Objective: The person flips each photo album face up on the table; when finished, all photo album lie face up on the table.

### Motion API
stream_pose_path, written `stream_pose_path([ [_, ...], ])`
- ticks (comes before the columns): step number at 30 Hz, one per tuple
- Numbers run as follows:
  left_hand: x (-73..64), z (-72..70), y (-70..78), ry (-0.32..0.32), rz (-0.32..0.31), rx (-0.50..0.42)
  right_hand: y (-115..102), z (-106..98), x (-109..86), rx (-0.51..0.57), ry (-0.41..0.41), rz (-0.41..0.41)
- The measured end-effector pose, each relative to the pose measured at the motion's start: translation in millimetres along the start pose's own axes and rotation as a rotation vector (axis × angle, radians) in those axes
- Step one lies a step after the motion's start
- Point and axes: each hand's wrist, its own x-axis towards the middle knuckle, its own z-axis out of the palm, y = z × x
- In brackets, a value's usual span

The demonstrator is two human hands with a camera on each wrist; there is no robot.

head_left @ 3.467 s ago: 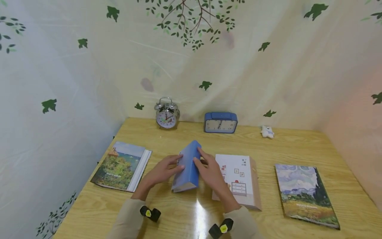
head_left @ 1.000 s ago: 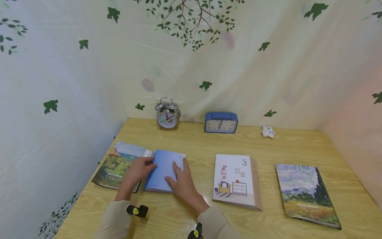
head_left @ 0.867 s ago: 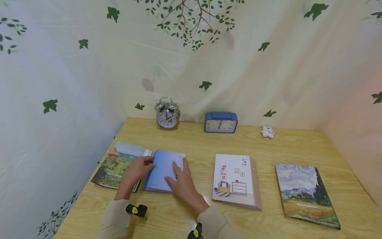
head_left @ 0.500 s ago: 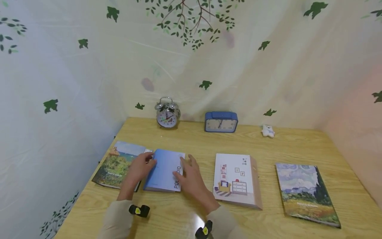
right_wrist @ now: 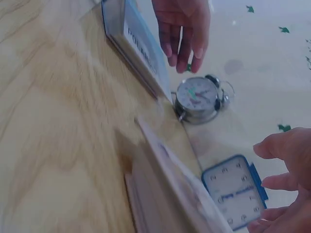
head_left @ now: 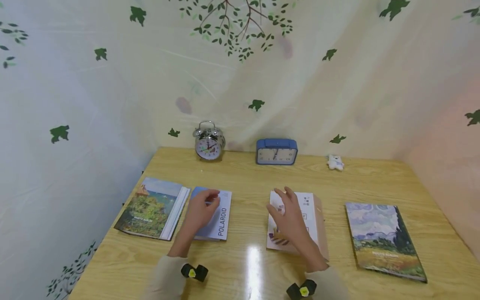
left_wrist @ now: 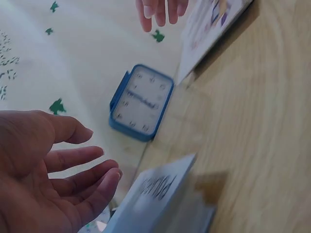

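Note:
My left hand (head_left: 198, 212) is held over a blue album marked POLAROID (head_left: 222, 216), which lies flat on the table. Its fingers are loosely bent and hold nothing; the left wrist view shows air between them and the album cover. To the right, my right hand (head_left: 292, 221) hovers over a white book (head_left: 309, 200) with a drawing of furniture on its cover. Its fingers are spread and hold nothing, and it hides part of the drawing. Left of the blue album lies a photo album with a seaside painting (head_left: 153, 208).
A photo album with a field painting (head_left: 382, 237) lies at the right. Along the back stand a silver twin-bell alarm clock (head_left: 208, 146), a blue rectangular clock (head_left: 276, 152) and a small white bear figure (head_left: 335, 162). A printed curtain (head_left: 300, 83) hangs behind the table.
The blue album, earlier tilted up between both hands, was laid flat beside the seaside album. Both hands have let go and moved right, the right one to above the white book.

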Motion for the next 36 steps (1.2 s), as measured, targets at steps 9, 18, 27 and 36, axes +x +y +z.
stream_pose_path([
  [9, -16.4, 50.3, 22.1, -0.279, 0.062, -0.125, 42.1, -48.3, -30.5, -0.145, 0.03, 0.136],
  [18, -23.7, 96.9, 46.6, -0.422, 0.039, -0.1, 67.4, -68.4, -50.5, -0.069, -0.047, 0.236],
  [27, -22.2, 120.0, 60.3, -0.395, 0.08, -0.047, 66.2, -69.4, -46.7, 0.064, -0.053, 0.351],
  [36, -32.2, 125.3, 69.8, -0.381, 0.112, 0.088, 66.6, -70.1, -50.6, 0.403, 0.0, 0.461],
])
